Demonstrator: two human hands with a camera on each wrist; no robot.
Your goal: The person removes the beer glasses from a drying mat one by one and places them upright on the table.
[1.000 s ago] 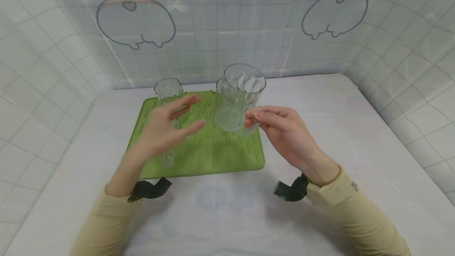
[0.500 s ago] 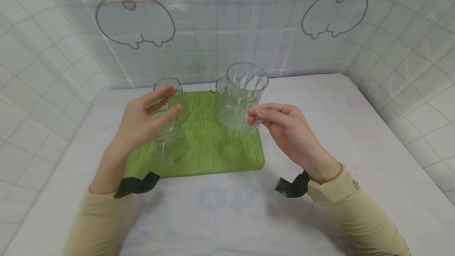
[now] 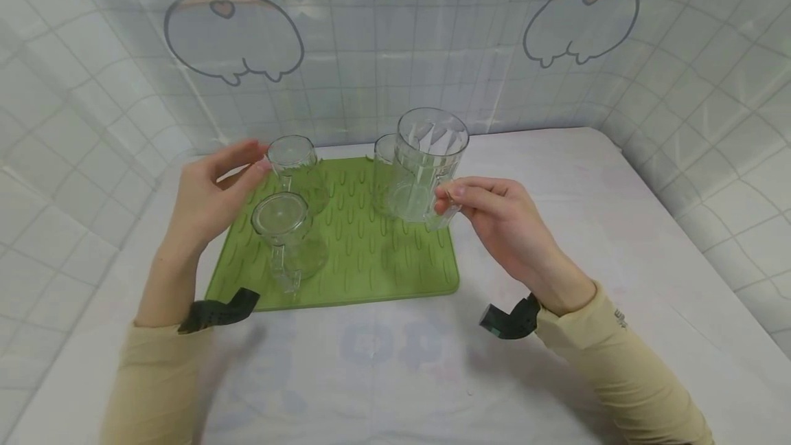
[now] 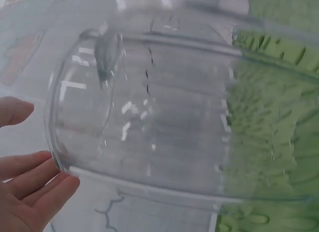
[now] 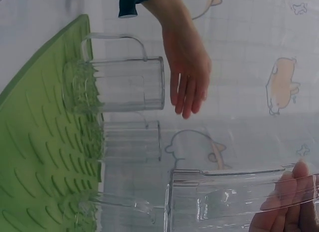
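My right hand (image 3: pixel 503 215) pinches the handle of a clear glass mug (image 3: pixel 429 156) between thumb and fingers. That mug is held upright, its rim upward, over the right part of a green ribbed mat (image 3: pixel 364 273). My left hand (image 3: pixel 213 194), with loosely bent fingers, holds nothing. It is beside the rear left mug (image 3: pixel 293 156); whether a fingertip touches it I cannot tell. Nearer me on the mat stands a front left mug (image 3: pixel 281 222), its handle toward me. Partly hidden behind the held mug is another glass mug (image 3: pixel 381 174).
A pale cloth (image 3: pixel 395 376) covers the table under the mat. Behind rises a tile-patterned curtain (image 3: pixel 420 40) with animal drawings, which also folds up at both sides. Each wrist bears a dark camera, such as the right camera (image 3: pixel 509 318).
My left hand has drawn back to the left, from above the front left mug to the rear left one's outer side. The held mug has shifted slightly right.
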